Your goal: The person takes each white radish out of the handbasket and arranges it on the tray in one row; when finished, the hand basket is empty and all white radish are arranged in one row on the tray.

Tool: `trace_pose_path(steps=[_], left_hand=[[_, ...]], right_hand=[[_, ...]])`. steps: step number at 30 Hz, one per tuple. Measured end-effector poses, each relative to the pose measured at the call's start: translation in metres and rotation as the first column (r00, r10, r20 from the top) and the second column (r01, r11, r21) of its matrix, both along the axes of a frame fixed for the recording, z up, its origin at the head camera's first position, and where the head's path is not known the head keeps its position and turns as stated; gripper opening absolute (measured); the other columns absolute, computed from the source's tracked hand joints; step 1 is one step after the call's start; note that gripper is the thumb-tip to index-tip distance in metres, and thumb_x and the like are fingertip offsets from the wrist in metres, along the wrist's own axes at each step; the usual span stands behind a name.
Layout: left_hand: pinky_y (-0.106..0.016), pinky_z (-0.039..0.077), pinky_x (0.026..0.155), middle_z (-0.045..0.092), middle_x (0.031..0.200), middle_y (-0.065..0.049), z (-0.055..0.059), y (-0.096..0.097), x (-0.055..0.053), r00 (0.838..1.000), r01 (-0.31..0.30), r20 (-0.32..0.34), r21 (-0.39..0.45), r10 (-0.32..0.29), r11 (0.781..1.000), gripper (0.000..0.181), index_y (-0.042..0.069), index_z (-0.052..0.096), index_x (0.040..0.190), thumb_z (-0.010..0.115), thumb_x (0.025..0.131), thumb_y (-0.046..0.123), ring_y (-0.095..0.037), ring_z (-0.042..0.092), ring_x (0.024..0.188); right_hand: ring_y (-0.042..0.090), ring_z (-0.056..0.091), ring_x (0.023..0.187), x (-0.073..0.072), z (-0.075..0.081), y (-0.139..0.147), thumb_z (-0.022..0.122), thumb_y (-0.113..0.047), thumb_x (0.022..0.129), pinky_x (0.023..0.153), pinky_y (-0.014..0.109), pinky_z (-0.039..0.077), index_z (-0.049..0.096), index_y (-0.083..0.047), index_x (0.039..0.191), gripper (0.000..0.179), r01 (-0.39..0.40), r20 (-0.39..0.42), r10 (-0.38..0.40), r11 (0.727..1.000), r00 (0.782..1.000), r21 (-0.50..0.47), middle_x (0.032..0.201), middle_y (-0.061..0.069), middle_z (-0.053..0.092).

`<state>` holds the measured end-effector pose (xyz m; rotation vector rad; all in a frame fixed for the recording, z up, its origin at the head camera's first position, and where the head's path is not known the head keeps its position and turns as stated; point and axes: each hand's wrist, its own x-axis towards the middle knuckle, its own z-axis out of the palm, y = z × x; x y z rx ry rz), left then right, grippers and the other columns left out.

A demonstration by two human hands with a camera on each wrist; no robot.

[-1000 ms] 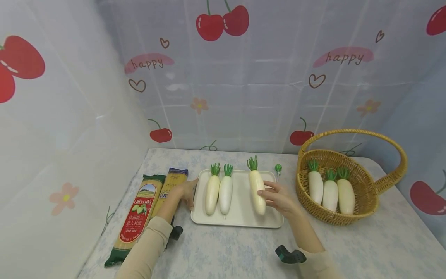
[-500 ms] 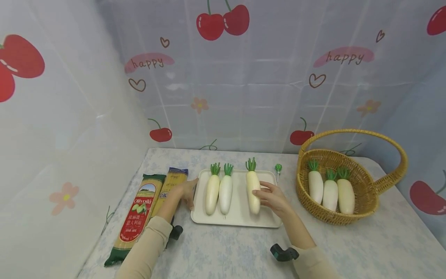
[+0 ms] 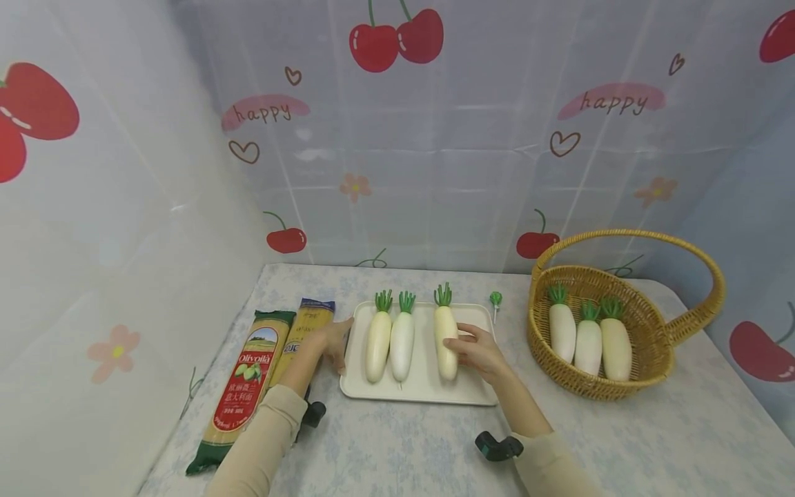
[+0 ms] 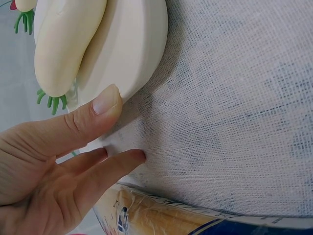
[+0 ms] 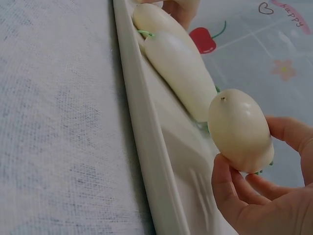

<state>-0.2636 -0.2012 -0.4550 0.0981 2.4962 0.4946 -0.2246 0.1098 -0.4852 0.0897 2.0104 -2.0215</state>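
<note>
My right hand grips a creamy-white radish with green stalks, fingers and thumb around its sides. In the right wrist view this radish is raised over the right part of the white tray, its root end toward the camera. Two more radishes, a cream one and a whiter one, lie side by side on the tray's left half. At the tray's left edge rests my left hand; in the left wrist view its thumb is right at the rim and its fingers are loosely extended.
A wicker basket with a tall handle stands on the right, holding 3 radishes. Two spaghetti packs, one red and green, one blue and yellow, lie on the left. Behind the tray's right corner is a small green-topped stick.
My right hand has moved left over the tray with the radish, toward the other two, and the radish has turned more upright in the head view. The left hand has stayed in place.
</note>
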Motion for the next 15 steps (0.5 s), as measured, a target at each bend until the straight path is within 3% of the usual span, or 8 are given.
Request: trace_pose_path(steps=[3,6,15], left_hand=[[-0.032,0.048,0.068,0.031,0.147,-0.025,0.001,-0.001,0.0,1.0,0.016,-0.015,-0.005,-0.017,1.0,0.114,0.007,0.016,0.151,0.086,0.062,0.002,-0.029,0.045,0.112],[-0.032,0.048,0.067,0.03,0.148,-0.025,0.0,-0.001,-0.001,1.0,0.018,-0.016,0.002,-0.018,1.0,0.114,0.006,0.015,0.151,0.086,0.062,0.002,-0.031,0.045,0.114],[-0.03,0.048,0.062,0.031,0.147,-0.025,0.002,0.0,0.0,1.0,-0.009,-0.005,-0.004,0.009,1.0,0.114,0.008,0.016,0.152,0.086,0.062,0.002,-0.03,0.047,0.11]], right_hand=[[0.019,0.064,0.084,0.001,-0.003,0.0,0.074,-0.019,0.079,0.071,0.03,0.053,0.037,0.009,0.137,0.074,-0.006,-0.046,0.005,1.0,0.999,-0.014,0.113,0.027,0.058],[0.021,0.064,0.083,0.003,-0.004,-0.002,0.077,-0.022,0.078,0.071,0.031,0.054,0.038,0.012,0.135,0.077,-0.008,-0.077,0.006,1.0,0.997,-0.015,0.109,0.027,0.06],[0.019,0.061,0.084,-0.002,-0.005,-0.011,0.068,-0.01,0.084,0.07,0.031,0.053,0.037,0.008,0.138,0.065,0.027,0.013,-0.028,0.998,1.0,0.056,0.119,0.03,0.053]])
